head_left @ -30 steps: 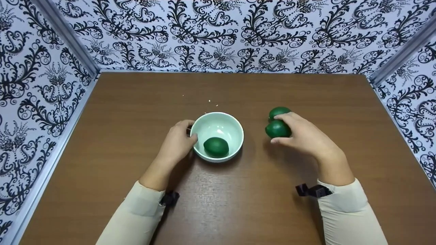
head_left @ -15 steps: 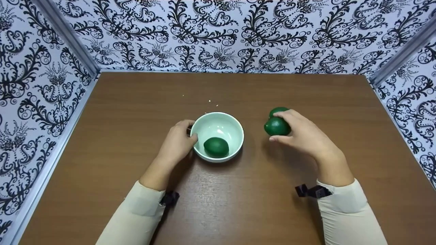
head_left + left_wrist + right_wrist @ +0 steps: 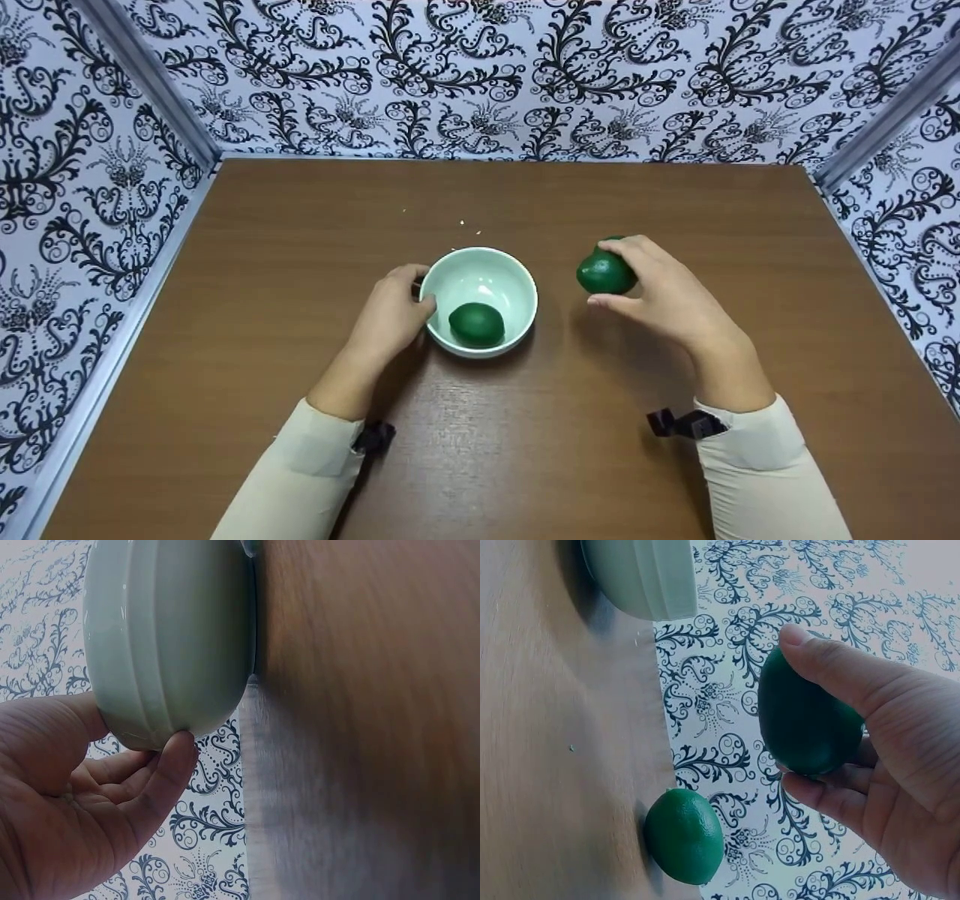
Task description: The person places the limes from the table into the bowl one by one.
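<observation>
My left hand point(image 3: 391, 311) holds the pale green bowl point(image 3: 514, 259) at its left side, thumb at the rim and fingers against the outer wall point(image 3: 187, 637). Inside the bowl lies one dark green lime point(image 3: 477, 325). To the right, my right hand point(image 3: 667, 300) grips a second lime point(image 3: 604, 273) between thumb and fingers. The right wrist view shows this gripped lime point(image 3: 799, 716) raised off the table. A third lime point(image 3: 684, 835) rests on the tabletop; in the head view it is mostly hidden behind the held one.
The brown wooden table point(image 3: 480, 450) bears a few tiny pale crumbs point(image 3: 462, 223) behind the bowl. Patterned black-and-white panels point(image 3: 480, 75) stand at the back and both sides. A dark wrist strap point(image 3: 686, 424) shows at the right cuff.
My right hand has moved slightly up and left in the head view with the gripped lime, covering more of the lime behind. The left hand and bowl have stayed still.
</observation>
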A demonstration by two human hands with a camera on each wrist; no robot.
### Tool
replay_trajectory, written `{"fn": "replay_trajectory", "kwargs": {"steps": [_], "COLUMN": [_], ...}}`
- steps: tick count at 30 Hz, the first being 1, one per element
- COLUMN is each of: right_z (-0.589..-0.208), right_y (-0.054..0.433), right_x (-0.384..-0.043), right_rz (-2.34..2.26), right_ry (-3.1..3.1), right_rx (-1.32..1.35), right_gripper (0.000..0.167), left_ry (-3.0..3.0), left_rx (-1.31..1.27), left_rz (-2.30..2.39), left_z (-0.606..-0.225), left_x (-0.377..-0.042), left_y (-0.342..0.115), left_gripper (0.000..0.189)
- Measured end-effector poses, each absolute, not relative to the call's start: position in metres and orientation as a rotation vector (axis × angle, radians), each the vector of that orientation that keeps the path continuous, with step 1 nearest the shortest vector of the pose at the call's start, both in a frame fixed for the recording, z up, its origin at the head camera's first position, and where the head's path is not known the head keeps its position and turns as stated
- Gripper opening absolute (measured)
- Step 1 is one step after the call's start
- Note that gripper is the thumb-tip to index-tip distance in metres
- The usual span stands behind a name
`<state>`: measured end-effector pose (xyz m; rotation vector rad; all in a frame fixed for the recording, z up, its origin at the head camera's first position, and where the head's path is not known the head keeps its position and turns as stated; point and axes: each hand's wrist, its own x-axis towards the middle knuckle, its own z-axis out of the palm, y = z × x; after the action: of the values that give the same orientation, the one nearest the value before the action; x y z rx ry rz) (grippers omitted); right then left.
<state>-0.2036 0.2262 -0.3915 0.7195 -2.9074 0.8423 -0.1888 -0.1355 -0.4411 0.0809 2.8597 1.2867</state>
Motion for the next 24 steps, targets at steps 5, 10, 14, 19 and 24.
{"fn": "replay_trajectory", "kwargs": {"steps": [5, 10, 14, 19, 24], "right_z": [-0.392, -0.394, -0.393, -0.392, -0.391], "right_y": [0.224, 0.222, 0.220, 0.219, 0.215], "right_x": [-0.203, -0.201, -0.199, -0.198, -0.198], "right_rz": [0.847, 0.857, 0.869, 0.868, 0.869], "right_ry": [-2.871, -2.850, -2.826, -2.800, -2.771], "right_rx": [0.743, 0.755, 0.774, 0.789, 0.814], "right_gripper": [0.071, 0.072, 0.071, 0.072, 0.072], "left_ry": [2.862, 2.871, 2.872, 2.863, 2.869], "left_rx": [0.068, 0.066, 0.068, 0.058, 0.056], "left_rz": [1.276, 1.266, 1.265, 1.262, 1.261], "left_z": [-0.442, -0.443, -0.443, -0.441, -0.442], "left_x": [-0.189, -0.189, -0.190, -0.189, -0.188], "left_y": [-0.135, -0.135, -0.135, -0.135, -0.135], "left_gripper": [0.041, 0.042, 0.043, 0.043, 0.042]}}
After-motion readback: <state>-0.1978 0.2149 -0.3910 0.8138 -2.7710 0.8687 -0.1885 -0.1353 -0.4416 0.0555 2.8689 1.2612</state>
